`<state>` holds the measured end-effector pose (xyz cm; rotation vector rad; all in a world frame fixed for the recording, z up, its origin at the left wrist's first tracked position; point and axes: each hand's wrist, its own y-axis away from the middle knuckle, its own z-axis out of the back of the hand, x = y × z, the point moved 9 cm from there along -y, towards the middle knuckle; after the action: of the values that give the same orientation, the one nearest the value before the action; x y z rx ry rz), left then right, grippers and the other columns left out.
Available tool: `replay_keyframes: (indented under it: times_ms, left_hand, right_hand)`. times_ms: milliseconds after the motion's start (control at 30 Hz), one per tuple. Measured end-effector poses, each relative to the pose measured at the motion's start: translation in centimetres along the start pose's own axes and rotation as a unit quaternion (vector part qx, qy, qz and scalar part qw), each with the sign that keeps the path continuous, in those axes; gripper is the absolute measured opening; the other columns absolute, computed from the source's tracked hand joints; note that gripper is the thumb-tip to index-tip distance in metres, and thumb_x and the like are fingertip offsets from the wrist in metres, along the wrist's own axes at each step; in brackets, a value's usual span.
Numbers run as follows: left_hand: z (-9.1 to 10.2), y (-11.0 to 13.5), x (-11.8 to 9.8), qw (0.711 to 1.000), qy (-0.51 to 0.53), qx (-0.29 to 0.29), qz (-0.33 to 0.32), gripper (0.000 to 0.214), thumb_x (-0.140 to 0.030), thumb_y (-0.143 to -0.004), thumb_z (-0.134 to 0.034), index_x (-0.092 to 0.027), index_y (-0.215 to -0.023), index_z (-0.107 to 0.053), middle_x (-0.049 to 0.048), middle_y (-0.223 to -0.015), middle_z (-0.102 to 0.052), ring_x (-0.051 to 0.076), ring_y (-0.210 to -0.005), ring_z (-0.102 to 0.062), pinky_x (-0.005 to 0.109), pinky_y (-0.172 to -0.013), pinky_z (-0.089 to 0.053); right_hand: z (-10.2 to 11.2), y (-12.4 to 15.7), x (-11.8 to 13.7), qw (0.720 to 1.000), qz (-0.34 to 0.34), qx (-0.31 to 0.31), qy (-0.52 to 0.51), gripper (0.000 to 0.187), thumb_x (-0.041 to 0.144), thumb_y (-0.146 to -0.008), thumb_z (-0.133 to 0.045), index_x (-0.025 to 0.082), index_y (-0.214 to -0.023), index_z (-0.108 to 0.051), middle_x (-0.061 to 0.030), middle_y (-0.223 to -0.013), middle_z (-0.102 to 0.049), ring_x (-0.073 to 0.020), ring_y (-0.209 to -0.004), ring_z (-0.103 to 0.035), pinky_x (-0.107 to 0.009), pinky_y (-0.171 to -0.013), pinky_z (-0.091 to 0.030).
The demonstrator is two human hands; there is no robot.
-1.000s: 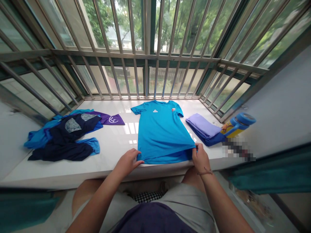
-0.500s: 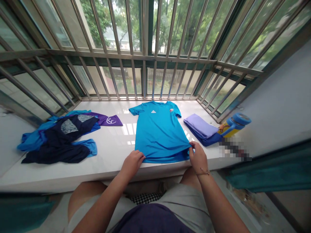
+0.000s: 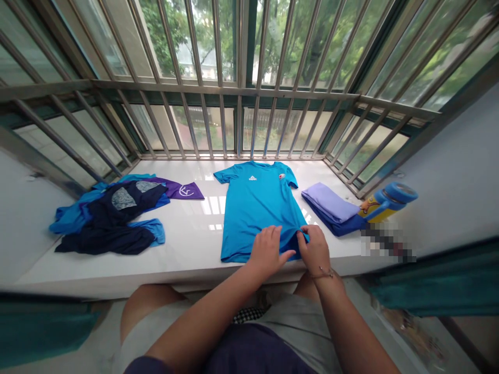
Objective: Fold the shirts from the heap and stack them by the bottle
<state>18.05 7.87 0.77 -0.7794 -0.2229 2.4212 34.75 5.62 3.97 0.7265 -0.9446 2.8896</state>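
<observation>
A bright blue T-shirt (image 3: 259, 202) lies spread flat, front side up, its collar toward the window and its hem toward me. My right hand (image 3: 315, 248) pinches the hem near its right corner and lifts it a little, so the darker inside shows. Beside it, over the lower middle of the shirt, my left hand (image 3: 268, 250) is open with the thumb held apart from the fingers. Whether its fingertips press on the cloth I cannot tell.
On the white sill (image 3: 191, 228), a loose heap of dark and blue clothes (image 3: 117, 218) lies at left, with a purple garment (image 3: 187, 190). Folded lilac and navy clothes (image 3: 331, 203) are at right, near a blue-and-yellow bottle (image 3: 385, 201). Metal bars (image 3: 241, 92) line the window.
My left hand has let go of the hem's left corner and moved right, close to my right hand. The right hand keeps its pinch on the hem. The view has shifted slightly.
</observation>
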Motion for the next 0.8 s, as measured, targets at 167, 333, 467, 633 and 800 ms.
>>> replay_keyframes:
  times_ms: [167,333,467,633,800]
  left_hand:
    - [-3.3,-3.3,-1.2,0.997,-0.052,0.034,0.043,0.059,-0.031,-0.102,-0.065,-0.018,-0.157,-0.05,0.0235,-0.142,-0.063,0.039,-0.128,-0.061,0.052,-0.102,-0.052]
    - [0.0,-1.3,4.6,0.987,-0.122,0.034,0.102,0.045,-0.008,-0.092,-0.059,-0.02,-0.136,-0.065,0.0187,-0.127,-0.068,0.036,-0.116,-0.062,0.048,-0.094,-0.051]
    - [5.7,2.0,11.0,0.972,-0.174,0.001,0.158,0.038,-0.005,-0.085,-0.058,-0.02,-0.117,-0.07,0.0162,-0.113,-0.072,0.034,-0.106,-0.066,0.043,-0.087,-0.051]
    - [10.9,6.1,16.9,0.952,-0.162,0.012,0.258,0.041,-0.012,-0.086,-0.058,-0.023,-0.124,-0.07,0.0101,-0.089,-0.076,0.031,-0.082,-0.071,0.035,-0.07,-0.046]
    - [13.6,8.1,17.9,0.952,-0.05,-0.045,0.298,0.041,-0.018,-0.088,-0.057,-0.027,-0.125,-0.07,0.0032,-0.081,-0.077,0.027,-0.074,-0.072,0.032,-0.067,-0.043]
  right_hand:
    - [1.1,-0.8,-0.1,1.0,-0.001,-0.027,-0.004,0.016,0.037,-0.108,-0.049,0.026,-0.099,-0.056,-0.0109,-0.099,-0.066,-0.0292,-0.1,-0.063,-0.044,-0.093,-0.052]
    - [2.4,-0.7,-2.2,0.998,-0.033,-0.049,-0.017,0.016,0.037,-0.107,-0.049,0.026,-0.1,-0.058,-0.0105,-0.1,-0.067,-0.0278,-0.097,-0.063,-0.043,-0.09,-0.053]
    - [2.9,0.0,-3.8,0.996,-0.054,-0.066,-0.022,0.016,0.039,-0.106,-0.05,0.025,-0.101,-0.058,-0.0105,-0.101,-0.067,-0.028,-0.097,-0.063,-0.043,-0.091,-0.053]
    - [2.4,1.1,-4.1,0.996,-0.052,-0.07,-0.015,0.015,0.038,-0.107,-0.049,0.025,-0.102,-0.057,-0.0111,-0.103,-0.066,-0.0285,-0.099,-0.063,-0.044,-0.092,-0.054]
    - [-1.4,2.0,-3.5,0.999,-0.015,0.023,0.04,0.026,0.041,-0.101,-0.063,0.023,-0.12,-0.06,-0.017,-0.121,-0.067,-0.0345,-0.118,-0.061,-0.05,-0.104,-0.052]
